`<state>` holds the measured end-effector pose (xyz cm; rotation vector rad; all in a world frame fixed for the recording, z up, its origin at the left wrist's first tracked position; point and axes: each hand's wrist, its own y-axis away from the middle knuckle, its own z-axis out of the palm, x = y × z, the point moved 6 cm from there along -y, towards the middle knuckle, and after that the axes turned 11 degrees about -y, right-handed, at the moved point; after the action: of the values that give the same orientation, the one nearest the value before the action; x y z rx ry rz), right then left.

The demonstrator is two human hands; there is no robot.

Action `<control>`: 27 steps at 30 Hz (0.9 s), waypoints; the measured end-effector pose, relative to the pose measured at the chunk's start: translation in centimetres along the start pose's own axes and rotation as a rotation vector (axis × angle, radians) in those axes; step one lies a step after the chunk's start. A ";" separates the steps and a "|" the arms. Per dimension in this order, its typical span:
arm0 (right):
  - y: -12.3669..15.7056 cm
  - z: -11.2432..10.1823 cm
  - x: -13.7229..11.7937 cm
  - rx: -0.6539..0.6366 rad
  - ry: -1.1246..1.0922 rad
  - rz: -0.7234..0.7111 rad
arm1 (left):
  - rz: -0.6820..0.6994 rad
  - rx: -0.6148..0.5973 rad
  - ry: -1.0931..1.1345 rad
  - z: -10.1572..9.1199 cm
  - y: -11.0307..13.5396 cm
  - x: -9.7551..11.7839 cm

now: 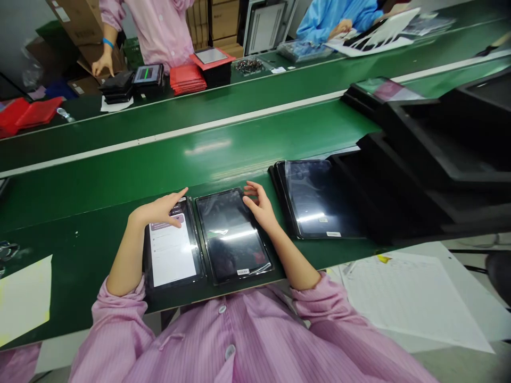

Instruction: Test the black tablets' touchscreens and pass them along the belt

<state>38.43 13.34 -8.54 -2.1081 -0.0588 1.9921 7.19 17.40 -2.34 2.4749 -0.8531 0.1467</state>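
Two tablets lie side by side on the green bench in front of me. The left tablet [173,260] has a lit white screen with a purple band near its top. Over its upper part my left hand [162,210] is spread, with fingers apart and nothing held. The right tablet [233,234] has a dark, glossy screen covered in clear film, with a small white label at its lower edge. At its upper right corner rests my right hand [259,205], fingers loosely curved and apart, touching or just beside the edge.
A stack of film-covered tablets [311,202] stands to my right, beside black trays [451,143]. Written sheets [415,298] lie at the lower right, a pale sheet [26,298] at the left. Across the conveyor [199,138], two people work near red pouches [187,80].
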 end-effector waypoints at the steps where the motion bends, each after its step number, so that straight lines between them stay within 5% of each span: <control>1: 0.6 -0.1 0.3 -0.018 -0.014 0.023 | 0.002 0.010 -0.011 0.1 0.1 0.0; 11: 3.4 -0.1 0.3 -0.299 0.048 0.061 | -0.097 0.334 0.136 -2.2 0.4 -2.1; 15: 3.1 -0.2 0.5 -0.282 0.020 0.059 | 0.077 0.070 0.029 -0.5 1.0 0.7; 18: 2.8 -1.0 1.3 -0.153 -0.126 0.127 | 0.049 -0.074 -0.134 0.9 1.4 1.7; 22: 2.7 -2.0 2.2 0.010 -0.188 0.189 | 0.017 -0.106 -0.222 1.6 1.4 2.5; 27: 2.8 -2.0 2.4 0.034 -0.169 0.214 | -0.053 -0.088 -0.258 1.6 1.2 2.5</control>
<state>40.17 10.75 -11.38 -1.9939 0.1767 2.2724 8.36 14.49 -2.55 2.4642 -0.8761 -0.2292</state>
